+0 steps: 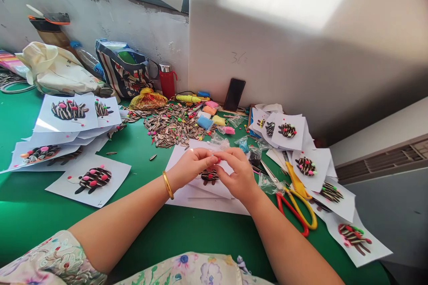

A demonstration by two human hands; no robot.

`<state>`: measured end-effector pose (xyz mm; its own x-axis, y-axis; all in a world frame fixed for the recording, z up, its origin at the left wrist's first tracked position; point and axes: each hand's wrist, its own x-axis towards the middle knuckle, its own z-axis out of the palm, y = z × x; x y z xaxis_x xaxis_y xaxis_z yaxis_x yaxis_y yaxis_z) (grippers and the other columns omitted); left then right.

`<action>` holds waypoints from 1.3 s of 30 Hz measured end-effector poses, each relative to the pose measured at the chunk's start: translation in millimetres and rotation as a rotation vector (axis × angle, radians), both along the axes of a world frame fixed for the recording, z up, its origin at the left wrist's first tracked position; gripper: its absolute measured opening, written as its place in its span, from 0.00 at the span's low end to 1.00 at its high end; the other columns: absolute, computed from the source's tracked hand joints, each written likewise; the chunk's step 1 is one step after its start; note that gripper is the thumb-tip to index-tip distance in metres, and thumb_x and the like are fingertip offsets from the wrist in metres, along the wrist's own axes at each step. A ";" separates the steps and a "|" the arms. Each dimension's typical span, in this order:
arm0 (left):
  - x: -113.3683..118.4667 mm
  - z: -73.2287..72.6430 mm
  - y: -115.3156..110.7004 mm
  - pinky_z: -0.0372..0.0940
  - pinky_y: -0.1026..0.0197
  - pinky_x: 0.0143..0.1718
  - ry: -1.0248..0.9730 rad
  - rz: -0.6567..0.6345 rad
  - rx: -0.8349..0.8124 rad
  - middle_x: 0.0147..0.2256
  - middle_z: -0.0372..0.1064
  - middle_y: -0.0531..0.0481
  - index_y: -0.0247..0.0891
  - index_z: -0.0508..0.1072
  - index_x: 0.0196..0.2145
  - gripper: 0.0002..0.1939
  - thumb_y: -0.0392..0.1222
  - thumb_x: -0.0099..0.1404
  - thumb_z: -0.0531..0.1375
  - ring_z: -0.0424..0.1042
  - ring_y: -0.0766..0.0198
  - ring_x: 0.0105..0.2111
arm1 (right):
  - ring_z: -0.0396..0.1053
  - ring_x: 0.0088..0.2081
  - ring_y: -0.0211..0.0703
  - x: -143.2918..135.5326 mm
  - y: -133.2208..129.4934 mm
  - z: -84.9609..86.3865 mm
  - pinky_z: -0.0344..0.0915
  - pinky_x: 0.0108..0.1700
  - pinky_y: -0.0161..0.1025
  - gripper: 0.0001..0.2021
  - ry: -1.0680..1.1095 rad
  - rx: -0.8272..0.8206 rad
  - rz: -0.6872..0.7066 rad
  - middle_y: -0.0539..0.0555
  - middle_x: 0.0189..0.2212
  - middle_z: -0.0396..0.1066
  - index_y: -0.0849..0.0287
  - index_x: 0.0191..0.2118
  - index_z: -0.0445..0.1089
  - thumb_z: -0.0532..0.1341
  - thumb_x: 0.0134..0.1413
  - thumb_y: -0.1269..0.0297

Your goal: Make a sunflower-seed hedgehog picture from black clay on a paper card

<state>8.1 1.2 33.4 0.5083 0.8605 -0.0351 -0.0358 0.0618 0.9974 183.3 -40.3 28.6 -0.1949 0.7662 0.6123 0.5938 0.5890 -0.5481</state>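
My left hand point(191, 165) and my right hand point(236, 173) meet above the white paper point(180, 192) at the middle of the table. Between their fingertips is a small red piece point(218, 160), which both hands pinch. Right below them lies a seed hedgehog figure point(210, 175) with dark and pale stripes, partly covered by my fingers. A gold bangle circles my left wrist.
A heap of striped seeds point(174, 124) and colored clay packs point(204, 122) lie behind my hands. Red and yellow scissors point(301, 213) rest at the right. Seed-picture cards stand piled left point(117, 173) and right point(337, 231). A phone point(234, 94) leans on the wall.
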 end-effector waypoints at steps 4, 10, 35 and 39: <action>-2.1 3.6 -0.7 0.62 0.64 0.25 0.043 0.019 0.044 0.22 0.67 0.53 0.36 0.72 0.25 0.19 0.56 0.56 0.66 0.66 0.67 0.23 | 0.68 0.43 0.45 -0.6 -0.6 -1.1 0.68 0.47 0.46 0.18 0.018 0.018 0.033 0.53 0.40 0.69 0.49 0.51 0.70 0.60 0.56 0.73; 0.3 2.6 3.3 0.65 0.62 0.35 -0.034 0.083 0.015 0.29 0.72 0.49 0.35 0.77 0.32 0.16 0.53 0.58 0.65 0.69 0.64 0.30 | 0.68 0.45 0.46 1.6 -0.4 1.1 0.68 0.48 0.48 0.17 0.013 -0.008 -0.023 0.54 0.41 0.69 0.50 0.52 0.71 0.58 0.59 0.72; 1.8 2.9 3.8 0.66 0.59 0.41 -0.082 0.146 -0.027 0.31 0.74 0.48 0.35 0.78 0.34 0.17 0.53 0.59 0.65 0.72 0.62 0.34 | 0.67 0.45 0.48 5.8 1.9 -1.2 0.67 0.48 0.49 0.17 -0.057 0.035 -0.078 0.55 0.41 0.69 0.51 0.52 0.70 0.56 0.60 0.71; 0.6 2.4 5.0 0.66 0.58 0.42 -0.084 0.146 -0.052 0.36 0.75 0.46 0.36 0.77 0.38 0.18 0.50 0.54 0.69 0.72 0.60 0.36 | 0.65 0.46 0.51 5.2 12.0 14.3 0.66 0.49 0.50 0.22 -0.179 -0.028 -0.146 0.58 0.44 0.68 0.53 0.59 0.64 0.56 0.59 0.70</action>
